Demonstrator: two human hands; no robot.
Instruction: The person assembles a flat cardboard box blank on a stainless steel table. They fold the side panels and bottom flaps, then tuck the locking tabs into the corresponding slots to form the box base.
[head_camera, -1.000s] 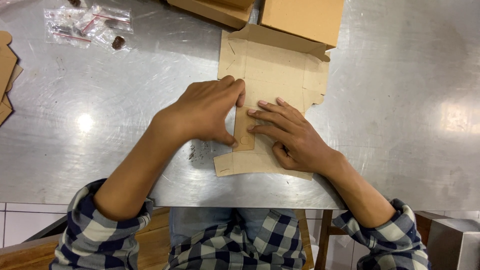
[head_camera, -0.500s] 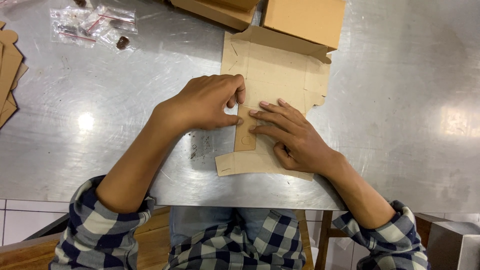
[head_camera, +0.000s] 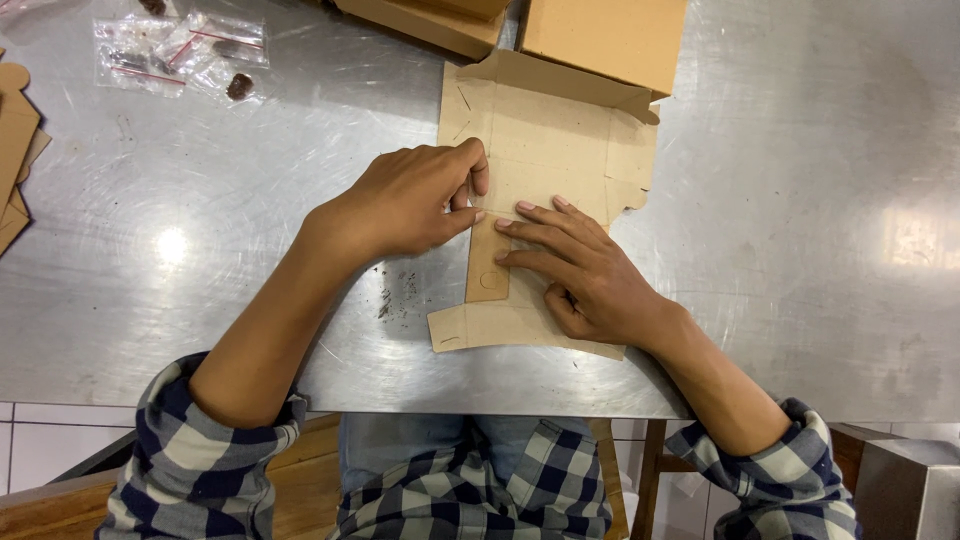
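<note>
On the steel table (head_camera: 780, 250), near its front edge, a flat cardboard box blank (head_camera: 545, 150) lay unfolded. Left hand (head_camera: 405, 200) pinched the top of a narrow folded flap (head_camera: 487, 270) between thumb and fingers. Right hand (head_camera: 585, 275) lay open, fingers flat, pressing flap and blank down. Small plastic bags (head_camera: 180, 50) sat far left; brown boxes (head_camera: 600, 35) beyond.
</note>
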